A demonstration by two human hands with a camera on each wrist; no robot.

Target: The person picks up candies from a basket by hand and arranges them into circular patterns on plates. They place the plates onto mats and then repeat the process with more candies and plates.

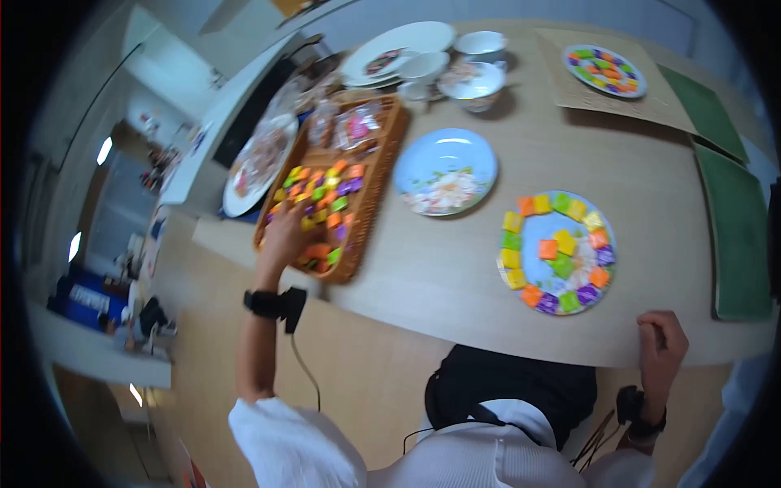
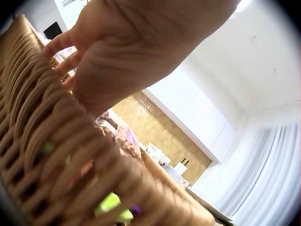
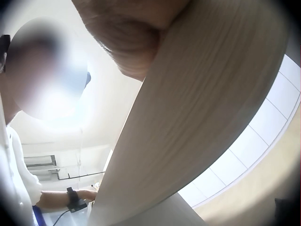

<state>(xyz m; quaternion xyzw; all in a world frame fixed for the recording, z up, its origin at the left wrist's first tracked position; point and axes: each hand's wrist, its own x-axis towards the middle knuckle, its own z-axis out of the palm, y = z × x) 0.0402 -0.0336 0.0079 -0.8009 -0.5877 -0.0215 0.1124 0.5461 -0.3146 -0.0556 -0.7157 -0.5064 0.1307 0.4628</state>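
My left hand (image 1: 289, 234) reaches over the near rim of a brown woven basket (image 1: 381, 175), its fingers down among small wrapped candies (image 1: 332, 198) in orange, yellow, green and purple. In the left wrist view, the basket wall hides the fingertips, so I cannot tell whether they pinch a candy. My right hand (image 1: 663, 337) rests at the table's front edge, fingers loosely curled and holding nothing. Near it lies a blue floral plate (image 1: 533, 244) with candies in a ring around its rim and several in the middle. A second blue floral plate (image 1: 446, 154) bears no candies.
White bowls (image 1: 476, 85) and stacked white plates (image 1: 431, 37) stand at the back. Beyond the basket is an oval plate (image 1: 237, 202) of bagged items. At the far right, a candy-laden plate (image 1: 630, 88) sits on cardboard (image 1: 561, 49) beside green trays (image 1: 736, 244).
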